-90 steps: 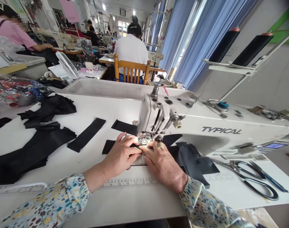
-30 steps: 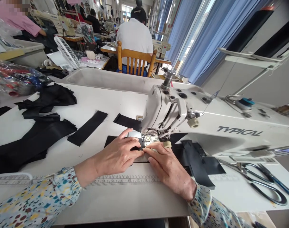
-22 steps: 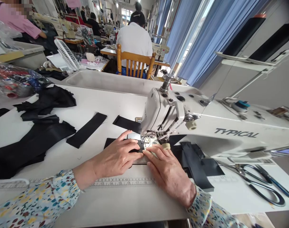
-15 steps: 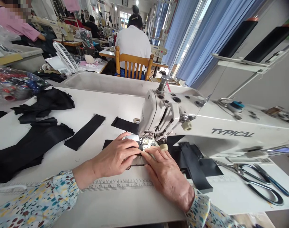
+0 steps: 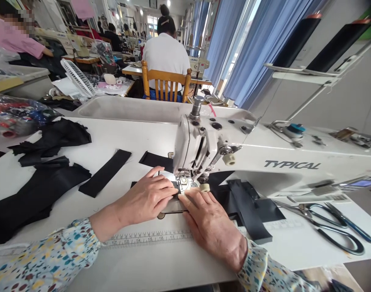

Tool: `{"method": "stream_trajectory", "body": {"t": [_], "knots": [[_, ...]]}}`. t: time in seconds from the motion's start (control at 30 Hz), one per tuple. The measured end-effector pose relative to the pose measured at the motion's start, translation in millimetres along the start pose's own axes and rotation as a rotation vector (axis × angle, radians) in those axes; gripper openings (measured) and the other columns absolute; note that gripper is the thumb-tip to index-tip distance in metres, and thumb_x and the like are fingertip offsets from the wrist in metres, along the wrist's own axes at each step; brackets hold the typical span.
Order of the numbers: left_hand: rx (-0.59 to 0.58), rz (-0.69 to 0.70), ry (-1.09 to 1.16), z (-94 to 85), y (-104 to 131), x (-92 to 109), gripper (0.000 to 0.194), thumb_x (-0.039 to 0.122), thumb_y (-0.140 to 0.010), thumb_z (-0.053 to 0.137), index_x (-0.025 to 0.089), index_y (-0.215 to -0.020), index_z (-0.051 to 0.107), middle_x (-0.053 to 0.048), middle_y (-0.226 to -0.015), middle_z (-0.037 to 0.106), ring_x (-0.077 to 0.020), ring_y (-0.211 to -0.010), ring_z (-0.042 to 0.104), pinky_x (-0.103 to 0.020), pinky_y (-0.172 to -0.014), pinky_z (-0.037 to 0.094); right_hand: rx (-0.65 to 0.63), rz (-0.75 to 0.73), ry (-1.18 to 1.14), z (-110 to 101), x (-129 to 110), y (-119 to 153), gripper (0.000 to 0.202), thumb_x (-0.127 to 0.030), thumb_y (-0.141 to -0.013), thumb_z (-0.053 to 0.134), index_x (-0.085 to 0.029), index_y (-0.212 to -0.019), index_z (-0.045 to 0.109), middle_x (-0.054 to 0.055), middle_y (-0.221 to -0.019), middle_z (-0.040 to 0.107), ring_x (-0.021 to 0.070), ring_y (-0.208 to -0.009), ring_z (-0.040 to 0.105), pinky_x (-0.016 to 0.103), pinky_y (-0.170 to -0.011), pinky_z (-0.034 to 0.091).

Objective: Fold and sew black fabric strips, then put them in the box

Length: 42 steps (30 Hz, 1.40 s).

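Pressing 1 black strip (image 5: 176,185) are 1 left hand (image 5: 145,197) and 1 right hand (image 5: 212,222), each grip unclenched.

The sleeves (image 5: 57,253) are patterned with teal, yellow, maroon and pale blue blotches on a whitish ground, while the fabric strips (image 5: 105,173) are coloured plain black. The sewing machine (image 5: 252,154) is finished in off-white and lettered in dark grey, and the white tabletop (image 5: 152,267) is marked with grey ruler lines (image 5: 149,240). Colour is added by blue curtains (image 5: 270,36), an orange-brown chair (image 5: 166,75) and a pink top (image 5: 15,38).
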<state>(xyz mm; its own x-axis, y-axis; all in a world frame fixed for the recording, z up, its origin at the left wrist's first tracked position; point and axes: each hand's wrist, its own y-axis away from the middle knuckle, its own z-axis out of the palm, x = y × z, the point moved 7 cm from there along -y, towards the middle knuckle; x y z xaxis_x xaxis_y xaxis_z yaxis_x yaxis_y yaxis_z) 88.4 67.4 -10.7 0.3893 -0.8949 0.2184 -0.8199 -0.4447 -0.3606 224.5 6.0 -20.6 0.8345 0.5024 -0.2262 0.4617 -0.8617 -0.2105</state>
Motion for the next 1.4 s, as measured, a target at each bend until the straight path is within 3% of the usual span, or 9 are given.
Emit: {"method": "stream_trajectory", "body": {"t": [0.33, 0.5, 0.7, 0.9, 1.17, 1.4], "knots": [[-0.018, 0.013, -0.002, -0.2, -6.6, 4.9, 0.035, 0.008, -0.098, 0.047, 0.022, -0.116, 0.073, -0.005, -0.099, 0.064, -0.0191, -0.092, 0.061, -0.052, -0.112, 0.037, 0.004, 0.005, -0.069, -5.5, 3.1, 0.3, 0.039, -0.019, -0.102, 0.046, -0.021, -0.139, 0.058, 0.013, -0.132, 0.061, 0.027, -0.116, 0.057, 0.049, -0.101, 0.049], [0.014, 0.017, 0.053, -0.6, -4.7, 2.3, 0.034, 0.007, -0.097, 0.049, 0.023, -0.117, 0.072, -0.007, -0.109, 0.065, -0.0231, -0.109, 0.059, -0.05, -0.112, 0.04, -0.009, -0.011, -0.115, -7.4, 7.3, 0.8, 0.038, -0.019, -0.103, 0.045, -0.022, -0.137, 0.061, 0.012, -0.133, 0.06, 0.027, -0.118, 0.056, 0.05, -0.103, 0.048], [0.017, 0.005, 0.139, 2.2, -0.2, -7.5, 0.036, 0.007, -0.099, 0.048, 0.025, -0.121, 0.071, -0.006, -0.118, 0.068, -0.022, -0.116, 0.06, -0.051, -0.118, 0.032, 0.009, -0.023, -0.062, -4.7, 5.3, 2.6, 0.037, -0.021, -0.102, 0.047, -0.02, -0.136, 0.061, 0.014, -0.132, 0.06, 0.0289, -0.118, 0.056, 0.052, -0.103, 0.048], [0.081, -0.059, 0.186, 0.6, -1.8, -6.2, 0.032, 0.009, -0.101, 0.047, 0.023, -0.116, 0.072, -0.005, -0.115, 0.07, -0.0202, -0.114, 0.063, -0.048, -0.118, 0.033, -0.005, -0.032, -0.006, -5.0, 2.0, 1.7, 0.038, -0.021, -0.102, 0.046, -0.018, -0.138, 0.059, 0.015, -0.13, 0.06, 0.0297, -0.117, 0.056, 0.052, -0.102, 0.05], [0.04, -0.109, 0.118, 2.8, 0.7, -0.3, 0.034, 0.01, -0.1, 0.05, 0.026, -0.122, 0.069, -0.005, -0.117, 0.067, -0.0225, -0.115, 0.061, -0.052, -0.117, 0.034, 0.033, -0.038, -0.005, -5.7, 1.4, 2.2, 0.039, -0.018, -0.1, 0.047, -0.02, -0.137, 0.059, 0.015, -0.13, 0.061, 0.0291, -0.114, 0.058, 0.053, -0.1, 0.051], [-0.028, -0.101, 0.072, 6.3, 0.9, -2.6, 0.035, 0.01, -0.101, 0.049, 0.027, -0.127, 0.065, -0.006, -0.119, 0.063, -0.022, -0.117, 0.058, -0.058, -0.121, 0.024, 0.034, -0.044, -0.002, -4.5, 2.0, 1.5, 0.04, -0.018, -0.1, 0.048, -0.018, -0.138, 0.059, 0.015, -0.13, 0.061, 0.0302, -0.112, 0.058, 0.053, -0.099, 0.052]]}}
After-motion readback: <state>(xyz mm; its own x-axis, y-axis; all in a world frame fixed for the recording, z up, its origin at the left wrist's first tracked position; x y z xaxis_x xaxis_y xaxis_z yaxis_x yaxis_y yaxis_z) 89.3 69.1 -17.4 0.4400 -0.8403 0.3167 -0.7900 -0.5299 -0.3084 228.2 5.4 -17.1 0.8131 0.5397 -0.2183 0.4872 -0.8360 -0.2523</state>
